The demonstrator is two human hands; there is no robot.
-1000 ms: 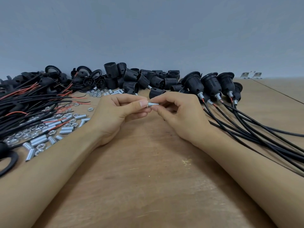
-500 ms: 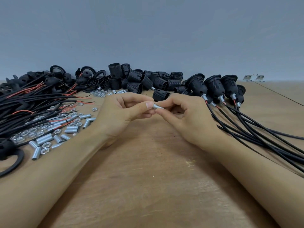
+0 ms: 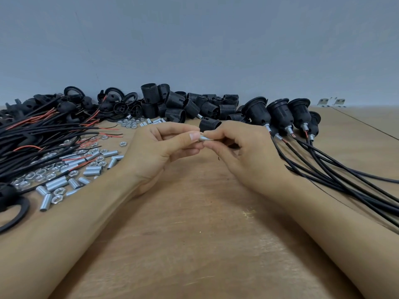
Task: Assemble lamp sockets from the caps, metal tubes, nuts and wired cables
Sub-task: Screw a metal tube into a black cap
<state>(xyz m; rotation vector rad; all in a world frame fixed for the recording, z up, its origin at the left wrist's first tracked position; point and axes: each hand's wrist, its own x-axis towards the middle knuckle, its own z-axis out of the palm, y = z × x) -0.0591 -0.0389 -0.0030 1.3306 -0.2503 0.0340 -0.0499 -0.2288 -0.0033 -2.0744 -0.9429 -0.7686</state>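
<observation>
Both hands, left hand [image 3: 159, 147] and right hand [image 3: 241, 152], are pinching a short silver metal tube [image 3: 204, 138]; four finished black wired sockets [image 3: 280, 117] are lying far right, with many loose black plastic caps [image 3: 179, 104] remaining.

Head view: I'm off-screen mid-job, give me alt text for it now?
Both hands, left hand and right hand, pinch one small silver metal tube between them above the brown wooden table. Loose silver tubes and hex nuts lie left, finished black wired sockets right.
</observation>
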